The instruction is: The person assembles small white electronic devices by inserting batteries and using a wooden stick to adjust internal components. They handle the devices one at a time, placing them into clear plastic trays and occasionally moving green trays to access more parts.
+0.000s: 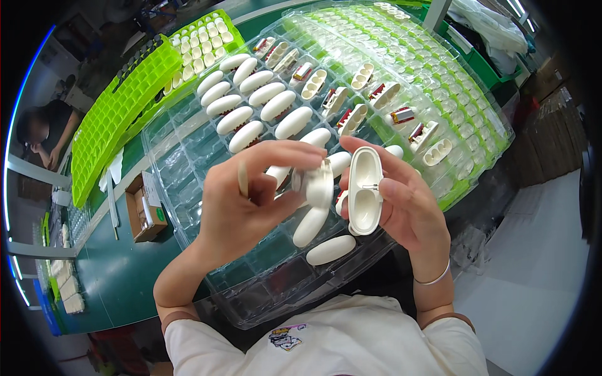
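Observation:
My right hand [411,207] grips an open, oval white plastic shell [365,216], its hollow side facing me and the thumb on its edge near a small metal clip. Close to its left side, my left hand [241,194] is closed in a pinch on a small white plastic piece [322,188], partly smeared by motion. Beneath both hands is a clear compartment tray [182,166]. Rows of smooth white oval cases [295,122] fill its middle. Farther right lie opened white pieces with red and silver parts [402,114]. One oval case [330,250] rests at the tray's near edge.
A lime-green grid tray [113,125] leans at the left, beside a green tray [237,42] of small white cups. Clear trays over green ones [467,113] cover the far right. A small cardboard box [135,216] sits left; a person [47,135] is beyond the table.

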Available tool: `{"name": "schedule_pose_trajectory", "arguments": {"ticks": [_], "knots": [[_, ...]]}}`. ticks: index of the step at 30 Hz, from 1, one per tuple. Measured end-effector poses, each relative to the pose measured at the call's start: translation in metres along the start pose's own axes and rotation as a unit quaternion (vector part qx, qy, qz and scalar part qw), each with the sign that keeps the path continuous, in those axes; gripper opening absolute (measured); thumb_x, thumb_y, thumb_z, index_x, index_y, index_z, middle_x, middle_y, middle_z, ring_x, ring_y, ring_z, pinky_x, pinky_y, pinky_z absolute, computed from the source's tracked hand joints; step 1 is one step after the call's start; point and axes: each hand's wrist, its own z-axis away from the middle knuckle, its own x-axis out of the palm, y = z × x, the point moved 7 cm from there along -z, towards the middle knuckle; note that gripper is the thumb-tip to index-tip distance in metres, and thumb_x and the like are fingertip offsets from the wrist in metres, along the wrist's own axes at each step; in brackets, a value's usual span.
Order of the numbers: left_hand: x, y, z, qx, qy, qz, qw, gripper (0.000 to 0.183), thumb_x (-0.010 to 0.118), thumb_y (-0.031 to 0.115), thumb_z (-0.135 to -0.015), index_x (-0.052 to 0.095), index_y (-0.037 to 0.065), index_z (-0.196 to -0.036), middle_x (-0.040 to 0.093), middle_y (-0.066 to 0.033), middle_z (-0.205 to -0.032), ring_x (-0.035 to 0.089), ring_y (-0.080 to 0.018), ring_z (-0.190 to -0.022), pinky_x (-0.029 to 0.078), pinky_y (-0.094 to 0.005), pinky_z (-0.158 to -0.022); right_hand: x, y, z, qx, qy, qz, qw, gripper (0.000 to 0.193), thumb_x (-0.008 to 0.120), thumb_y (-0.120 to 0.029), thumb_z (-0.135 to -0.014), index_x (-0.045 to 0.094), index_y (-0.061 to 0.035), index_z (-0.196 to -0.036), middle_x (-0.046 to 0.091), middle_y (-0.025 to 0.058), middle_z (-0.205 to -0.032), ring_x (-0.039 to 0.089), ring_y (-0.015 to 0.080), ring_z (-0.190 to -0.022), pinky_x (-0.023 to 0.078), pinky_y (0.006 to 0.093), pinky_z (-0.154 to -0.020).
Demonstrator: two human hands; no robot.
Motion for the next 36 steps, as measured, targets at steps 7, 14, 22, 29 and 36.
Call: {"name": "schedule_pose_trajectory", "arguments": {"ticks": [7, 14, 22, 29, 36], "knots": [[0.010, 0.043, 0.021, 0.424, -0.004, -0.317, 0.849, 0.019, 0.065, 0.001, -0.068, 0.066, 0.009, -0.086, 0.061, -0.0119, -0.087, 0.043, -0.0050, -0.046, 0.027, -0.0160, -0.035, 0.005, -0.005, -0.001, 0.013, 0.004, 0.125, 0.992, 0.042, 0.062, -0.012, -0.077, 0.043, 0.0004, -0.113, 0.056, 0.0102, -0.098, 0.058, 0.0148, -0.087, 0.051, 0.0276, -0.070], [0.021, 0.044, 0.029, 0.455, -0.028, -0.352, 0.817, 0.022, 0.067, 0.005, -0.067, 0.064, 0.007, -0.089, 0.060, -0.0142, -0.091, 0.052, -0.0069, -0.047, 0.028, -0.0170, -0.036, 0.004, -0.005, -0.004, -0.004, 0.018, 0.195, 0.981, 0.042, 0.067, -0.016, -0.075, 0.043, 0.0003, -0.107, 0.054, 0.0084, -0.095, 0.057, 0.0143, -0.088, 0.051, 0.0259, -0.065], [0.019, 0.040, 0.031, 0.458, -0.040, -0.325, 0.827, 0.021, 0.066, 0.007, -0.069, 0.063, 0.004, -0.089, 0.059, -0.0152, -0.092, 0.050, -0.0066, -0.045, 0.027, -0.0166, -0.036, 0.004, -0.004, -0.004, -0.028, 0.027, 0.228, 0.973, 0.042, 0.068, -0.016, -0.074, 0.043, -0.0003, -0.104, 0.050, 0.0086, -0.101, 0.055, 0.0166, -0.093, 0.052, 0.0268, -0.068], [0.019, 0.040, 0.031, 0.460, -0.028, -0.328, 0.825, 0.023, 0.067, 0.007, -0.067, 0.061, 0.003, -0.089, 0.060, -0.0145, -0.094, 0.042, -0.0056, -0.041, 0.028, -0.0185, -0.037, 0.005, 0.003, -0.004, -0.031, 0.035, 0.188, 0.981, 0.044, 0.068, -0.014, -0.073, 0.042, -0.0010, -0.106, 0.049, 0.0086, -0.101, 0.055, 0.0172, -0.093, 0.051, 0.0275, -0.072], [0.002, 0.021, -0.002, 0.142, -0.086, -0.084, 0.983, 0.052, 0.075, 0.017, -0.062, 0.055, 0.004, -0.108, 0.057, -0.0118, -0.100, 0.031, -0.0011, -0.041, 0.023, -0.0149, -0.037, 0.000, -0.001, 0.000, -0.097, 0.081, 0.166, 0.978, 0.045, 0.068, -0.010, -0.072, 0.041, -0.0018, -0.107, 0.049, 0.0085, -0.102, 0.055, 0.0162, -0.092, 0.051, 0.0273, -0.073]]}}
